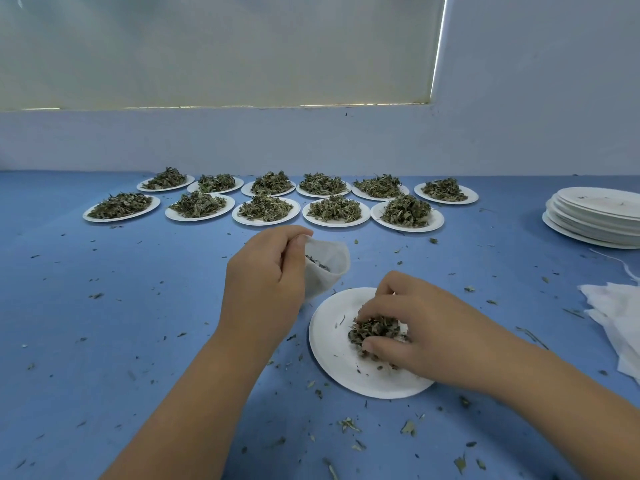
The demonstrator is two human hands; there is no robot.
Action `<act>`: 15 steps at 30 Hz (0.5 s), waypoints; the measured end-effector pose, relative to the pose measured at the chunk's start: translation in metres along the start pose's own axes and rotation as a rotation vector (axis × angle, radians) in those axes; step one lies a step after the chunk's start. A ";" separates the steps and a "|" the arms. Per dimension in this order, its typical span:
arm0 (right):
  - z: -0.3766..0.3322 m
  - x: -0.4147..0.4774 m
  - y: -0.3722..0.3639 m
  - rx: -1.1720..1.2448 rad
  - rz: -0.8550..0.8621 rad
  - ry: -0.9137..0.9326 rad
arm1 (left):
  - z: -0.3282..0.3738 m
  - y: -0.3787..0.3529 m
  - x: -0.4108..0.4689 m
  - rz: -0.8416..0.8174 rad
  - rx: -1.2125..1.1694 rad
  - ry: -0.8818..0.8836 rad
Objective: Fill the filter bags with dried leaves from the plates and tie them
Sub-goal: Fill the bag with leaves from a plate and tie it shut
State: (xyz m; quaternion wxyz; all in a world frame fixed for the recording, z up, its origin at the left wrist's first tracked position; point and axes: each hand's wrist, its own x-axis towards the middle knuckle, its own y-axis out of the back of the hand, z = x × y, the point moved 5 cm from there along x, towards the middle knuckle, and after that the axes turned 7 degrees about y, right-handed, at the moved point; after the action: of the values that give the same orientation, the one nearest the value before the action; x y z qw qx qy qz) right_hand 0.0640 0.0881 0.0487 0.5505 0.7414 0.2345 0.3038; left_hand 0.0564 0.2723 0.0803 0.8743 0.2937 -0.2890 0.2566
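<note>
The blue tabletop (pixel 104 323) is littered with leaf crumbs across its whole width. Across the upper middle of the frame, starting at the left, two rows of paper plates (pixel 152 206) stand heaped with leaves, well apart from the working spot, waiting their turn.

At centre, the left hand (pixel 266 271) holds a white filter bag (pixel 329 271) just above the tabletop. Its grip is pinched on the bag's near rim, which lifts the mouth and tips it open toward the right, so a handful can likely go in without a long reach. A few dark leaves already show inside.

Just below and right of the bag lies the near plate (pixel 329 358), mostly bare. The right hand (pixel 426 334) rests on it with its grip curled round the remaining clump of dried leaves (pixel 375 329), gathering them, it seems, for the short lift to the bag. Nothing stands between plate and bag.

At the right edge sits a stack of empty plates (pixel 599 209). Below it, at mid right, lies a pile of spare filter bags (pixel 620 317) with a loose string above it. Both are near but out of the way. This bag looks partly filled and not yet tied.
</note>
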 end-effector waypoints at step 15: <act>-0.026 0.006 -0.020 -0.286 -0.078 -0.071 | 0.001 -0.005 -0.001 0.010 0.092 -0.081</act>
State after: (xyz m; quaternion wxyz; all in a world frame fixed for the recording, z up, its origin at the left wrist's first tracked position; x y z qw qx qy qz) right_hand 0.0495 0.1154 0.0362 0.6699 0.6560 0.1977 0.2860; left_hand 0.0583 0.2678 0.0786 0.8461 0.3425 -0.3136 0.2617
